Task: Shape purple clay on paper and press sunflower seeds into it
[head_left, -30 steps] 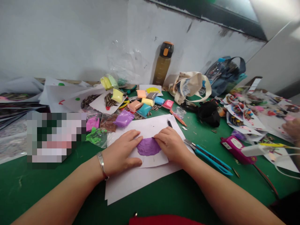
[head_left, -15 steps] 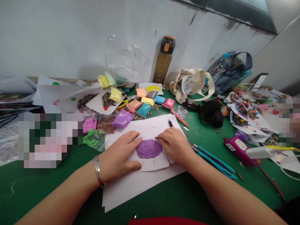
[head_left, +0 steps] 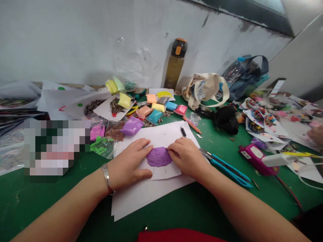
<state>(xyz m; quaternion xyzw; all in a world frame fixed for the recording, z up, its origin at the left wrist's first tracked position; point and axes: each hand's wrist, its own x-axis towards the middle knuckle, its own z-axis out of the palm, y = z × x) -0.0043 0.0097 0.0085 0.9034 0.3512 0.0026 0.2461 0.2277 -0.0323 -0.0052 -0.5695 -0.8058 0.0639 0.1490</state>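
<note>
A flattened purple clay oval lies on a small sheet of white paper, with thin drawn lines below it. My left hand rests flat at the sheet's left, fingers spread, the index fingertip at the clay's edge. My right hand is closed in a pinch at the clay's upper right edge. Between thumb and forefinger shows the tip of something small and dark, which looks like a sunflower seed; the rest is hidden. Larger white sheets lie beneath. A black pen lies just beyond my right hand.
Behind the paper lie bagged clays, including a purple pack, and sunflower seeds. A blue utility knife is right of my hand, near a magenta device. A bottle stands by the wall. Another person's hand is far right.
My right hand has shifted slightly down and inward, its pinched fingertips now over the clay's upper right edge. My left hand stays flat. Another person's hand now shows at the far right.
</note>
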